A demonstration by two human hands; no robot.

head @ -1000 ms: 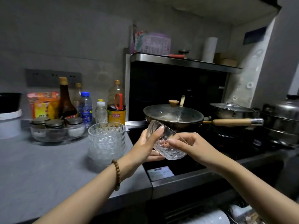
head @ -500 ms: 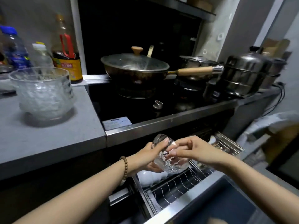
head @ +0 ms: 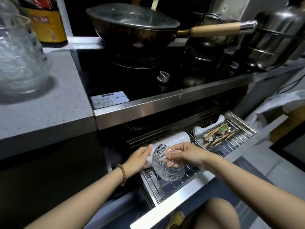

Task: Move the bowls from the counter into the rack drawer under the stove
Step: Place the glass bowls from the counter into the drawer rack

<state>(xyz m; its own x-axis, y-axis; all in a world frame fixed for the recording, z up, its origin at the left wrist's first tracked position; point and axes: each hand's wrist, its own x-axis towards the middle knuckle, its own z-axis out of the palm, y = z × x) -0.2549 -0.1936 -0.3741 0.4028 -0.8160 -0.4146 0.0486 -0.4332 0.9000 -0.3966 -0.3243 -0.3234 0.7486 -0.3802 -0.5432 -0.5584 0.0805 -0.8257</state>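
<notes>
A cut-glass bowl (head: 166,166) stands tilted on its edge just above the wire prongs of the open rack drawer (head: 194,181), low in the view at about six o'clock from the stove (head: 125,76); whether it already rests on the wires cannot be told. The right hand (head: 188,154), at the bowl's two o'clock, pinches the rim, thumb outside and curled fingers showing through the glass. The left hand (head: 140,158), at the bowl's nine o'clock, lies with fairly straight fingers against the outer wall, its thumb raised; a bead bracelet (head: 123,175) circles that wrist. White bowls (head: 175,138) sit on edge in the drawer at the glass bowl's twelve o'clock, and a cutlery tray (head: 221,134) with chopsticks and spoons lies at its two o'clock. On the grey counter (head: 57,104), at ten o'clock, stands a stack of glass bowls (head: 19,55). A lidded wok (head: 132,22) and a steel pot (head: 277,35) crowd the stove.
</notes>
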